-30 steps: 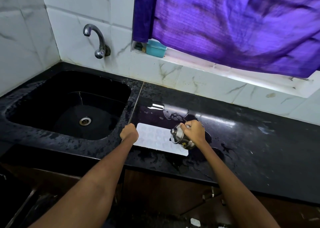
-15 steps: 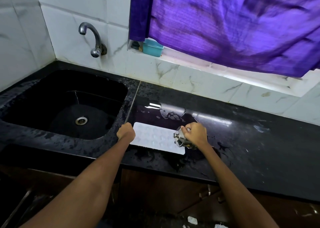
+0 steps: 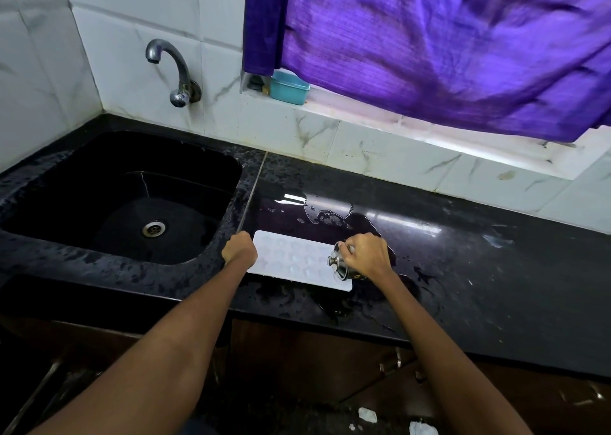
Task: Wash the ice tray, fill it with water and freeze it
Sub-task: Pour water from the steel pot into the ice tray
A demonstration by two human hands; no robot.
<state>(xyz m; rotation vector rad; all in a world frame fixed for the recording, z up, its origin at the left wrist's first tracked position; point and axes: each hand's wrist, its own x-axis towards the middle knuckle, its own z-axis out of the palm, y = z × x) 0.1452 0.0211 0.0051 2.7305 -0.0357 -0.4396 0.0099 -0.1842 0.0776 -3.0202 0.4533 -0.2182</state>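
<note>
White dimpled rectangular tray (image 3: 291, 259), glossy wet counter (image 3: 463, 256)

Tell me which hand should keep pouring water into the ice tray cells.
Right. The right hand already grips the small steel vessel, tipped over the right end of the white ice tray. The left hand is curled at the tray's left edge, likely steadying it.

A: Walls? White marbled tiles (image 3: 139, 70); chrome tap (image 3: 172, 67) above a black sink (image 3: 99, 156).
B: Window? Purple curtain (image 3: 429, 44), daylight under its hem. Wet black surface (image 3: 496, 269); dark cabinets (image 3: 297, 362) below.
</note>
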